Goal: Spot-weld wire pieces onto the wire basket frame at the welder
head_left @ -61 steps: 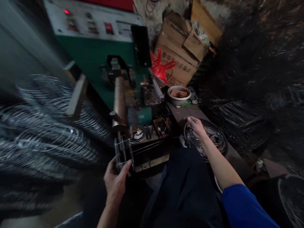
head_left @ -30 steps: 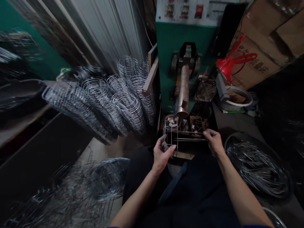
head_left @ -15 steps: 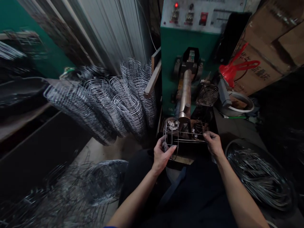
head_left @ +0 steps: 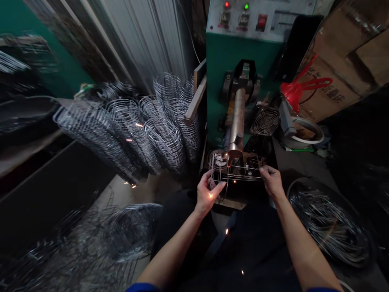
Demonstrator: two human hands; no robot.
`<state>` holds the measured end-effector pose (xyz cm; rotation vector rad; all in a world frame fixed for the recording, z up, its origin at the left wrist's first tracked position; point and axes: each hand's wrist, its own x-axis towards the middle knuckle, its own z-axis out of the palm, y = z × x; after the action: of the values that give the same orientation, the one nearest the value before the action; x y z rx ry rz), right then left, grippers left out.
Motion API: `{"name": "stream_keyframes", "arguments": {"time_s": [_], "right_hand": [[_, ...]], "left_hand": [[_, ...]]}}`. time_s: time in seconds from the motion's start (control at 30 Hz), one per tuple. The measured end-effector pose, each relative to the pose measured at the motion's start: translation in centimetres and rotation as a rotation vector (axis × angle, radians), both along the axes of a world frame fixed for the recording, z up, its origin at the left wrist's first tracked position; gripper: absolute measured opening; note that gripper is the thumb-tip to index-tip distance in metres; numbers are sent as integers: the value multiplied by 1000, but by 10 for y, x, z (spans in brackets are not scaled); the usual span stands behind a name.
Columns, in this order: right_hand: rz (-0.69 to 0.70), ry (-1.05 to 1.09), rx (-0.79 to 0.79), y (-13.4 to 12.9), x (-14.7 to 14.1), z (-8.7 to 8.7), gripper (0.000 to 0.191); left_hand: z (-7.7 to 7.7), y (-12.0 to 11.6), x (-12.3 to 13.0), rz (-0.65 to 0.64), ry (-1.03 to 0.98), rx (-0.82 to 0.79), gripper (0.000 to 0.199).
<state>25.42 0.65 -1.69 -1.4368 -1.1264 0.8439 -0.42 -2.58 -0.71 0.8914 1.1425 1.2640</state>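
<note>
My left hand [head_left: 208,192] grips a small frame of bent metal wire [head_left: 220,175] between thumb and fingers, just below the spot welder's tip. Thin straight wires [head_left: 243,177] run from that frame across to my right hand [head_left: 272,181], whose thumb and fingers pinch their far end. Above the work hangs the thick metal arm of the spot welder [head_left: 237,121], its tip glowing orange against the wire. Whether the long wires are joined to the frame, I cannot tell. Sparks fly around the hands, one bright over my left hand.
Tall stacks of wire rings [head_left: 164,142] stand to the left. A round container of loose wires [head_left: 328,223] is at the right. A wire bundle [head_left: 132,231] lies low left. Behind the welder's right side are a metal bowl [head_left: 317,140], red bag [head_left: 293,94] and cardboard boxes [head_left: 331,85].
Sparks now fly from the welder's tip, and a green lamp has lit on the panel beside the red one. Both hands keep nearly the same place and hold.
</note>
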Motion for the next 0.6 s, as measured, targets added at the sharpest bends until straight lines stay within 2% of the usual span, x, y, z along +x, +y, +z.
{"name": "stream_keyframes", "arguments": {"time_s": [0.17, 0.27, 0.3, 0.37, 0.4, 0.43, 0.5, 0.6], "right_hand": [[61, -71, -11, -19, 7, 19, 45], [249, -210, -93, -48, 20, 38, 38], [327, -256, -158, -59, 23, 43, 37], [443, -286, -335, -76, 25, 48, 35], [474, -260, -426, -81, 24, 48, 36], [500, -214, -516, -86, 22, 46, 38], [557, -100, -674, -90, 15, 34, 49], [652, 37, -861, -94, 4, 4, 59]], "left_hand": [[2, -12, -4, -8, -43, -13, 64], [23, -34, -27, -62, -168, -77, 73], [33, -41, -39, -127, -215, -80, 82], [53, -50, -64, -398, -250, -67, 102], [61, -53, -75, -484, -250, -38, 111], [66, -53, -84, -517, -255, -11, 116], [62, -52, -96, -517, -292, -35, 117], [31, -59, -98, -442, -303, -213, 107]]}}
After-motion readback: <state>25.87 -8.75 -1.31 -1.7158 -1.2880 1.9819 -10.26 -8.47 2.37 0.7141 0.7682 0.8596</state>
